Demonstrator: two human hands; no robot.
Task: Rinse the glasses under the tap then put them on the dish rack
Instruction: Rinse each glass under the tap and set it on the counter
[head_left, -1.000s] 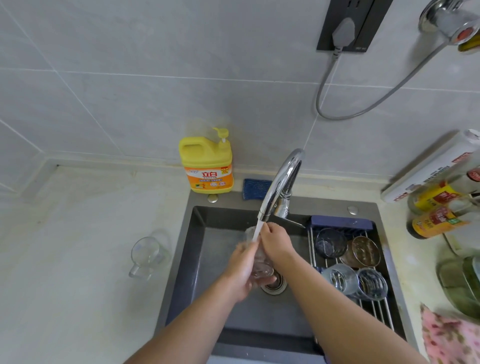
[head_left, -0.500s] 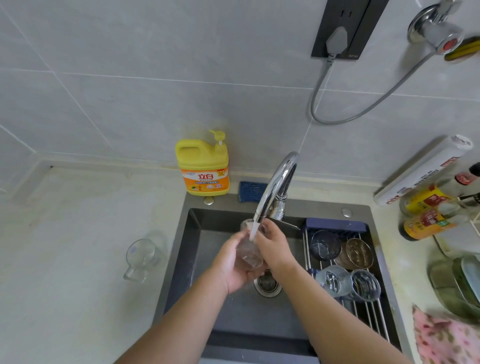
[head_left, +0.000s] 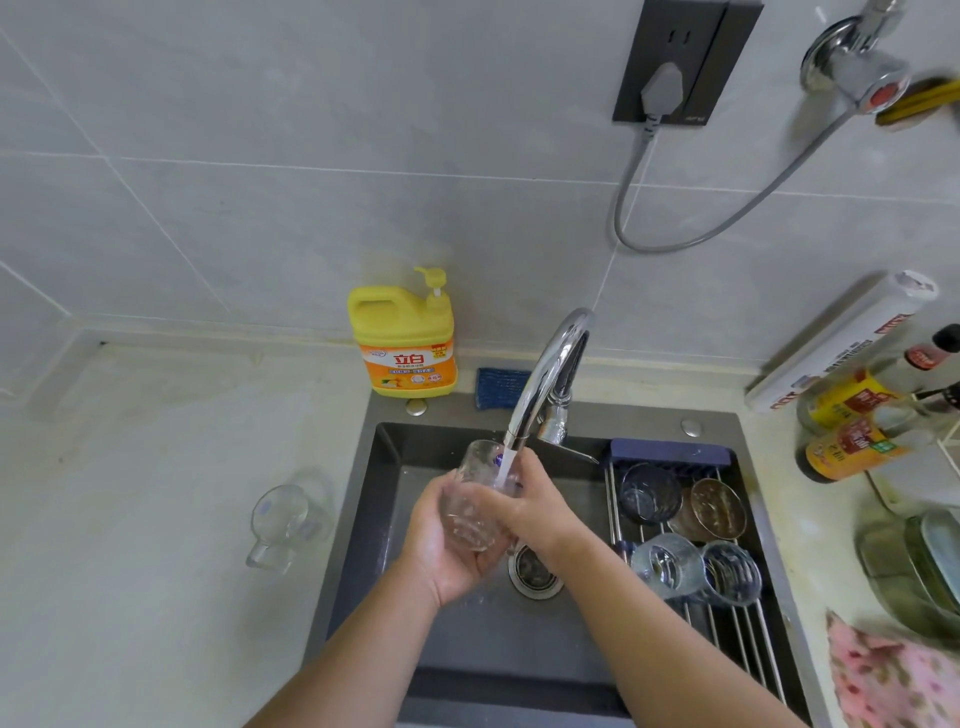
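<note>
A clear glass (head_left: 474, 493) is held tilted under the chrome tap (head_left: 545, 379), and water runs into its mouth. My left hand (head_left: 441, 551) cups its base from below. My right hand (head_left: 524, 509) grips its upper side near the rim. Both hands are over the dark sink (head_left: 384, 483). A wire dish rack (head_left: 727, 623) spans the sink's right side and carries several glasses, among them a brown one (head_left: 719, 509) and two clear ones (head_left: 670, 566) lying on their sides. Another clear glass mug (head_left: 283, 522) lies on the counter left of the sink.
A yellow detergent bottle (head_left: 408, 338) and a blue sponge (head_left: 498, 387) stand behind the sink. Sauce bottles (head_left: 852, 431), a roll box (head_left: 841, 338) and a glass dish (head_left: 924, 566) crowd the right counter. A pink cloth (head_left: 893, 680) lies at the lower right. The drain (head_left: 535, 571) sits below my hands.
My hands have lifted the glass closer to the spout and tilted it more, so the left hand now cups it from beneath. Water keeps running.
</note>
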